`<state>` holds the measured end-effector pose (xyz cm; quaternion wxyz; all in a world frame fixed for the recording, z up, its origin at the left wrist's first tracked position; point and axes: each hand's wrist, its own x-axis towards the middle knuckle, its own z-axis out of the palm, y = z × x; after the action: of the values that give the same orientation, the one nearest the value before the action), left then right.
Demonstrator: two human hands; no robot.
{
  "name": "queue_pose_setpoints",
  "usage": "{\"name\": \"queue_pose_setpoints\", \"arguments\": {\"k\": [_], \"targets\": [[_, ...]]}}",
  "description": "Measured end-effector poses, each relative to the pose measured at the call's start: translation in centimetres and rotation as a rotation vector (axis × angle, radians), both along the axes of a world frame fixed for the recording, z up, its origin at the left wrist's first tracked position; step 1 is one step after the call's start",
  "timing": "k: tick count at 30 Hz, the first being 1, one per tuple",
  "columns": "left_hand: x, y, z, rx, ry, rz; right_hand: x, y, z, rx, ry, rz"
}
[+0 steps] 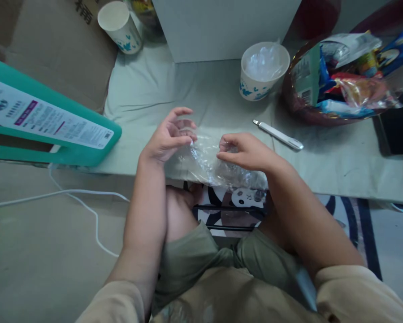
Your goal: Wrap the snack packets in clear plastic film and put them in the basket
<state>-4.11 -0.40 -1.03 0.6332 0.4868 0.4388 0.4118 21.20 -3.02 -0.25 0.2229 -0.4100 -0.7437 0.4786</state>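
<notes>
While left hand [169, 137], fingers loosely curled, and right hand [246, 150], thumb-to-finger gap narrow, apparently handle clear plastic film [204, 157] between them (grip uncertain), next move likely needs a firm pinch.

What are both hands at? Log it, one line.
left hand: at clear plastic | right hand: over plastic | white tool: on cloth, beyond right hand

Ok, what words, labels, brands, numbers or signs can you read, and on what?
"桶": on the cardboard box.
Teal jug: printed label and barcode, too small and blurred to read.
Snack packets in the basket: printing too blurred to read.
</notes>
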Motion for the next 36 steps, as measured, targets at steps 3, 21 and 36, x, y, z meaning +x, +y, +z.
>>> {"name": "queue_pose_setpoints", "arguments": {"k": [3, 21, 36], "targets": [[-0.9, 0.8, -0.4, 0.018, -0.134, 0.310, 0.4, -0.1, 0.2, -0.177, 0.293, -0.050], [5.7, -1.6, -1.3, 0.182, 0.111, 0.191, 2.9, -2.2, -4.4, -0.005, 0.448, -0.582], [4.8, -1.7, -1.4, 0.694, 0.657, 0.138, 3.6, -2.2, -4.2, 0.458, 0.022, -0.662]]}}
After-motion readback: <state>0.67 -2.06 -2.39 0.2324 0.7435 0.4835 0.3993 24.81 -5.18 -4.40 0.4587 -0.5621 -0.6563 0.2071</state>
